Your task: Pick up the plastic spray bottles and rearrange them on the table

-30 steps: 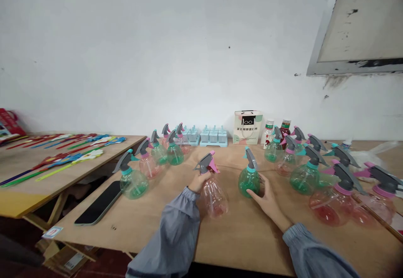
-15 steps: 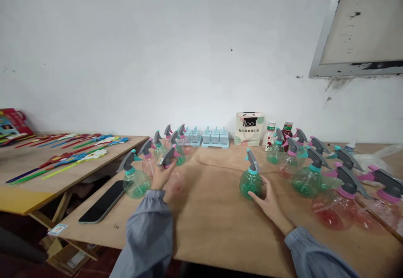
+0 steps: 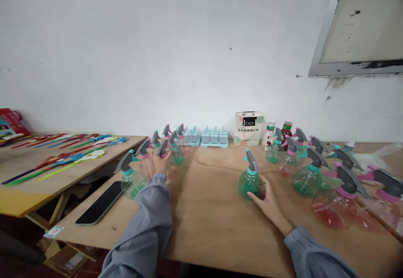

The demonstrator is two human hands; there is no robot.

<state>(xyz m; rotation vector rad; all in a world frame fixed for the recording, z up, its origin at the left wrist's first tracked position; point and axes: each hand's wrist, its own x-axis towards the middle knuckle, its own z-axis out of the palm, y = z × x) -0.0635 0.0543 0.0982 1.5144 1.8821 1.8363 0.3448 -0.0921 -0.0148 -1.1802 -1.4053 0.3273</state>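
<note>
Now that the left hand (image 3: 160, 163) has carried a pink spray bottle (image 3: 163, 148) in beside the left-hand sprayers (image 3: 126, 164), its fingers curl closed around the neck; the right hand (image 3: 271, 206), half open, loosely cups a green spray bottle (image 3: 248, 185) standing well apart on the counter (image 3: 214, 227)

Left hand (image 3: 160, 162) on pink spray bottle (image 3: 171, 171) in left cluster. Right hand (image 3: 267, 198) touches green spray bottle (image 3: 249, 183), upright on counter (image 3: 217, 232). Black phone (image 3: 100, 203) lies near left edge.

Blue-grey sleeves (image 3: 145, 223) with gathered, elasticated cuffs (image 3: 294, 234)
</note>
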